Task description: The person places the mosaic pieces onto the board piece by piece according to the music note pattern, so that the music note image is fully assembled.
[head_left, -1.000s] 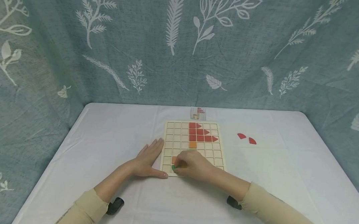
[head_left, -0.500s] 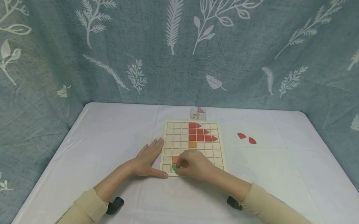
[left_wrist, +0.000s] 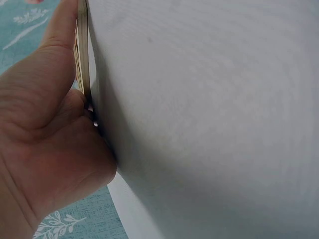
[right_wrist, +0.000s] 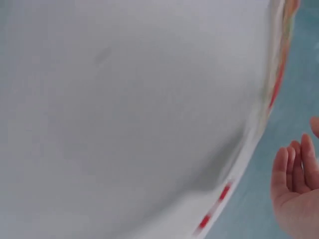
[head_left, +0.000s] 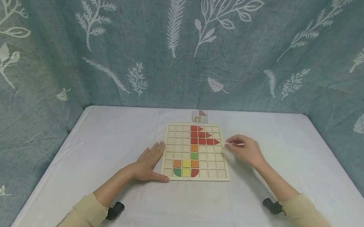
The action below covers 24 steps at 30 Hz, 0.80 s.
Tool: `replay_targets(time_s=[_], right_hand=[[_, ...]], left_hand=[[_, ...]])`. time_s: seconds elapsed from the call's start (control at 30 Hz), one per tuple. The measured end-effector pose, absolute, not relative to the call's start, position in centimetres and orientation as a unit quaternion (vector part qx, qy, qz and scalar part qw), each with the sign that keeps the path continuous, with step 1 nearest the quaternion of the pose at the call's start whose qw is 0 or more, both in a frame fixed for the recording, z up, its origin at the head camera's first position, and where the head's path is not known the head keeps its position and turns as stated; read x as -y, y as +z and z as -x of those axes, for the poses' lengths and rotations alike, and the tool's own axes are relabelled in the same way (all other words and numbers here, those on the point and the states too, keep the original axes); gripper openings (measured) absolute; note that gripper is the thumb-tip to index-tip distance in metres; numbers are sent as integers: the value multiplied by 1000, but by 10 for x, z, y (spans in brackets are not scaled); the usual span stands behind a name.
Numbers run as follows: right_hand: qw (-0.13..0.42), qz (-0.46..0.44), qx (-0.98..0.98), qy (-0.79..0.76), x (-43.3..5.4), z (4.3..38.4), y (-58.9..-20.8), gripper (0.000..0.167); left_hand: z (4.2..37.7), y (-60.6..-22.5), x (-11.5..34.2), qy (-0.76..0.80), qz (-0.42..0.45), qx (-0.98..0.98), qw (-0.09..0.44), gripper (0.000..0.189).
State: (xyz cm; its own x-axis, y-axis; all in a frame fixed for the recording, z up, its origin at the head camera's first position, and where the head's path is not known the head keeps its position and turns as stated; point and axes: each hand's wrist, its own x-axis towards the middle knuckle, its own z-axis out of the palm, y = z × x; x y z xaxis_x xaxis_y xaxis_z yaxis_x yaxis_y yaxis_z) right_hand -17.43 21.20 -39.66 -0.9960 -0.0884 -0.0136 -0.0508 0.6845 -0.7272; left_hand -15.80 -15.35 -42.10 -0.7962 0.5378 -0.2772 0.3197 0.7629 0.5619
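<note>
A wooden grid board (head_left: 171,144) lies on the table, with coloured pieces set in its cells. My left hand (head_left: 149,164) rests flat at its lower left corner, fingers straight along the left edge and thumb at the front edge. A green quarter-round piece (head_left: 177,172) sits in the bottom row beside a yellow square (head_left: 186,172) and a red quarter-round (head_left: 195,173). Just right of the board my right hand (head_left: 246,151) hovers with loosely bent fingers, holding nothing. Two loose red pieces (right_wrist: 205,221) show in the right wrist view; the hand hides them in the head view.
A small pattern card (head_left: 199,116) lies behind the board. Rows of red pieces (head_left: 198,134) fill part of the upper grid, above an orange square (head_left: 194,148) and a green square (head_left: 194,155). A patterned curtain (head_left: 159,82) hangs behind the white table (head_left: 117,127).
My right hand has left the green quarter-round in the bottom row and moved right, off the board, to where the loose red pieces lie. The left hand stays in place.
</note>
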Motion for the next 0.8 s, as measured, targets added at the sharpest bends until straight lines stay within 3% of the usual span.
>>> replay_targets(time_s=[0.1,0.3,0.53,0.8], right_hand=[[8,-1,-931,-366,-245,178,-400,28],[32,-46,-941,-334,-287,180,-402,39],[61,-56,-947,-312,-296,183,-404,44],[52,-60,-950,-301,-294,186,-408,35]], left_hand=[[158,-421,154,252,-235,-913,216,123],[159,-423,154,257,-236,-912,217,124],[159,-422,154,261,-235,-910,219,124],[158,-421,154,261,-234,-911,216,124]])
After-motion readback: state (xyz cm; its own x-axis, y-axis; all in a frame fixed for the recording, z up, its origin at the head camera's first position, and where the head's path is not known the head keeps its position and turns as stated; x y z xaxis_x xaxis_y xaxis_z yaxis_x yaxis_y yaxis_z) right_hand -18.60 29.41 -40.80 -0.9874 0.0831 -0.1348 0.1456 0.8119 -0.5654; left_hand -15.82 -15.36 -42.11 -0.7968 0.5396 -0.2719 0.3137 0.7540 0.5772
